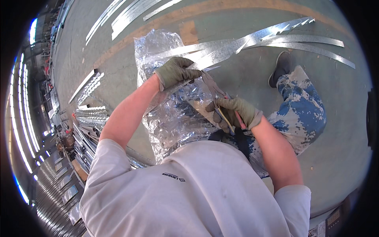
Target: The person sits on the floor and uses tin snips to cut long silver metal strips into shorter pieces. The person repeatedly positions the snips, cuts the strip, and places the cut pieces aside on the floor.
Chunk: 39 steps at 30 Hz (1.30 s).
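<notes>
My left hand (177, 73), in an olive work glove, is closed on the near end of a shiny metal strip (248, 41). This strip slants away to the far right, and its far end shows jagged cuts. Tin snips (214, 87) with red and yellow handles are in my right hand (236, 111), gloved too, its fingers wrapped around the handles. The snips' blades point up and left, with their tip beside the left fingertips at the strip's end. Whether the blades touch the metal, I cannot tell. Crumpled clear plastic film (158, 47) lies beneath both hands.
Other metal strips (304, 38) lie on the green floor at the far right, and more (134, 15) at the far left. Left of me are stacked metal profiles (91, 116). My leg in camouflage trousers (300, 110) and dark shoe (281, 69) stand at the right.
</notes>
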{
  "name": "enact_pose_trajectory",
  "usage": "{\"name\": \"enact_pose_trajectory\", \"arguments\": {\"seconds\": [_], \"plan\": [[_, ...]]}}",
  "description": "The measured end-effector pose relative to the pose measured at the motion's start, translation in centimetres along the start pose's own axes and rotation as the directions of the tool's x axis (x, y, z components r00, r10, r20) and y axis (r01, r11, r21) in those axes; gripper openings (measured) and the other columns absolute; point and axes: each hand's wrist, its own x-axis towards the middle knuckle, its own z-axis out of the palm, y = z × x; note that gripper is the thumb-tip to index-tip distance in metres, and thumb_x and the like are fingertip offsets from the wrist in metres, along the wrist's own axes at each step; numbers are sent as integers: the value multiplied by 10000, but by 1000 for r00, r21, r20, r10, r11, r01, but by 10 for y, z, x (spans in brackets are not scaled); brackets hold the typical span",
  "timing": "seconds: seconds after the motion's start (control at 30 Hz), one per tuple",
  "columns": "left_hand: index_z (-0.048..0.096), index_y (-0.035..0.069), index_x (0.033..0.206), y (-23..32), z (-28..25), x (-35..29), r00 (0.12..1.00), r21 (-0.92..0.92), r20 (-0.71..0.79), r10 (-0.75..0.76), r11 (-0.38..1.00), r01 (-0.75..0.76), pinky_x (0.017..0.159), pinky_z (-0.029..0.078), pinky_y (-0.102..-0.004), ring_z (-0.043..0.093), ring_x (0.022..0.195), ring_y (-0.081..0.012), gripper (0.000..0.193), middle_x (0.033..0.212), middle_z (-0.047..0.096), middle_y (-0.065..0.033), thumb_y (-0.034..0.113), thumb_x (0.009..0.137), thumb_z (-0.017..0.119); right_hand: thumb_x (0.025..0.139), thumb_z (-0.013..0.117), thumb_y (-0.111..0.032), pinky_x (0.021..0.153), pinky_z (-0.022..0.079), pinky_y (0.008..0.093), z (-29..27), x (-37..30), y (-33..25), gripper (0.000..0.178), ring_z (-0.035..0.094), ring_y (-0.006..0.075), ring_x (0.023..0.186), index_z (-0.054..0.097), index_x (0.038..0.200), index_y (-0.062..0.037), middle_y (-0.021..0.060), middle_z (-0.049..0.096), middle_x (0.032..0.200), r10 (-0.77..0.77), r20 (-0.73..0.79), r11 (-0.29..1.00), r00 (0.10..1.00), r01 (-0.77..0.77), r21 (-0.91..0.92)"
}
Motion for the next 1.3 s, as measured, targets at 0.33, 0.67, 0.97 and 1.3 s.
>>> {"name": "enact_pose_trajectory", "arguments": {"seconds": [0.33, 0.67, 0.97, 1.3], "plan": [[837, -27, 1245, 5, 3, 4, 997, 98, -75, -6, 995, 13, 725, 571, -295, 678, 819, -79, 390, 949, 781, -5, 238, 984, 953, 1080, 841, -334, 688, 671, 403, 12, 4, 13, 387, 804, 251, 816, 772, 1321, -40, 143, 834, 1059, -81, -306, 982, 949, 22, -190], [850, -10, 1227, 2, -2, 11, 997, 188, -38, 69, 980, -60, 719, 557, -302, 660, 823, -69, 383, 924, 766, 20, 279, 994, 946, 1094, 816, -423, 769, 651, 424, 5, 10, 11, 519, 781, 240, 912, 706, 1424, -38, 139, 832, 1201, -199, -384, 904, 902, 18, -428], [852, -4, 1218, 5, -1, 8, 996, 226, -51, 74, 972, -60, 707, 551, -305, 646, 800, -67, 375, 901, 757, 26, 288, 1000, 940, 1101, 800, -435, 780, 636, 399, 6, 15, 7, 507, 758, 210, 872, 710, 1401, -36, 118, 828, 1144, -251, -372, 875, 894, 45, -483], [863, 16, 1121, -3, -5, 14, 989, 381, -103, 104, 923, -57, 723, 536, -339, 601, 803, -75, 382, 879, 743, 29, 374, 1005, 923, 1066, 838, -320, 663, 616, 383, 21, 5, -5, 330, 741, 209, 763, 751, 1239, -53, 78, 785, 967, -221, -383, 883, 897, 16, -470]]}}
